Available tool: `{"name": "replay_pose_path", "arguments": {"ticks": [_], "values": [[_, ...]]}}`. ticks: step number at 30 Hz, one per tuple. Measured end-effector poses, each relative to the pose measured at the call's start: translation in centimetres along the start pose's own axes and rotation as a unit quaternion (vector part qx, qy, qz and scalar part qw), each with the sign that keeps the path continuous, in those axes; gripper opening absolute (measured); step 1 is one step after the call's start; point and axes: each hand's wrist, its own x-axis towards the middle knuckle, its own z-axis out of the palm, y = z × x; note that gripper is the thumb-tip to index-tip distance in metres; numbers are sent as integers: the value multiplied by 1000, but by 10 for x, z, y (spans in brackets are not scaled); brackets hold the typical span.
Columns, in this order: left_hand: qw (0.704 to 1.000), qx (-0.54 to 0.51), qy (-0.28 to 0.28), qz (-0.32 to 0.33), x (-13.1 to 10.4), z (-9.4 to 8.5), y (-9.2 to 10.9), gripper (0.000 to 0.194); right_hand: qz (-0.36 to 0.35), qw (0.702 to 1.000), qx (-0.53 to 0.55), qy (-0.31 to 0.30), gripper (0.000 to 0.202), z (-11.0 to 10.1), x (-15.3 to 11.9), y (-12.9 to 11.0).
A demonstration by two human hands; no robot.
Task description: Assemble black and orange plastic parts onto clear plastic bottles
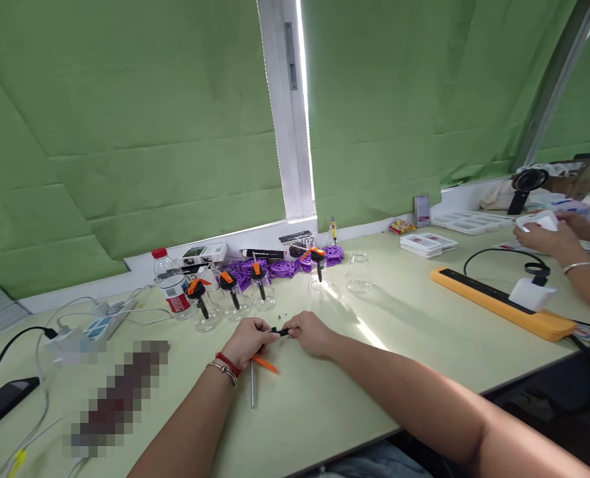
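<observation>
Both hands meet over the pale green table [324,405], with a small black part [281,331] between them. My left hand [249,340] is closed, pinching the part's left end. The fingers of my right hand [308,332] are closed on its right end. Below my left hand an orange strip [265,363] and a thin metal rod [252,385] stick out; their upper ends are hidden by that hand. Beyond the hands stand several glass jars with black and orange tops, one of them a jar [263,292], and a clear glass [359,273] without such a top.
A red-capped bottle [172,285] stands left of the jars, purple pieces [285,268] behind them. An orange power strip [504,302] lies at the right, near another person's hands [558,232] holding a white case. Cables and a phone [6,401] are at the left.
</observation>
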Motion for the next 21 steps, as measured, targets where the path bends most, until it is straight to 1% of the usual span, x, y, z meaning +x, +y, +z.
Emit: {"name": "replay_pose_path", "arguments": {"ticks": [5, 8, 10, 12, 14, 17, 19, 21], "values": [[1000, -5, -4, -4, 3, -1, -3, 36, 9, 1000, -25, 10, 32, -6, 0, 0], [1000, -2, 2, -5, 7, -2, -7, 33, 11, 1000, -23, 12, 32, -11, 1, 4], [1000, 3, 17, -8, 10, -4, -10, 32, 22, 999, -22, 19, 31, -16, 1, 9], [999, 9, 45, -5, 12, -7, -12, 31, 46, 998, -26, 30, 32, -25, 2, 16], [997, 34, 72, 11, 13, -10, -14, 29, 80, 995, -38, 41, 31, -37, 3, 22], [987, 119, 97, 39, 16, -13, -17, 27, 131, 988, -66, 45, 29, -56, 2, 28], [979, 169, 107, 50, 17, -13, -19, 26, 146, 986, -77, 36, 28, -67, 0, 29], [972, 192, 117, 67, 19, -14, -21, 26, 152, 985, -80, 31, 26, -74, -1, 29]]}}
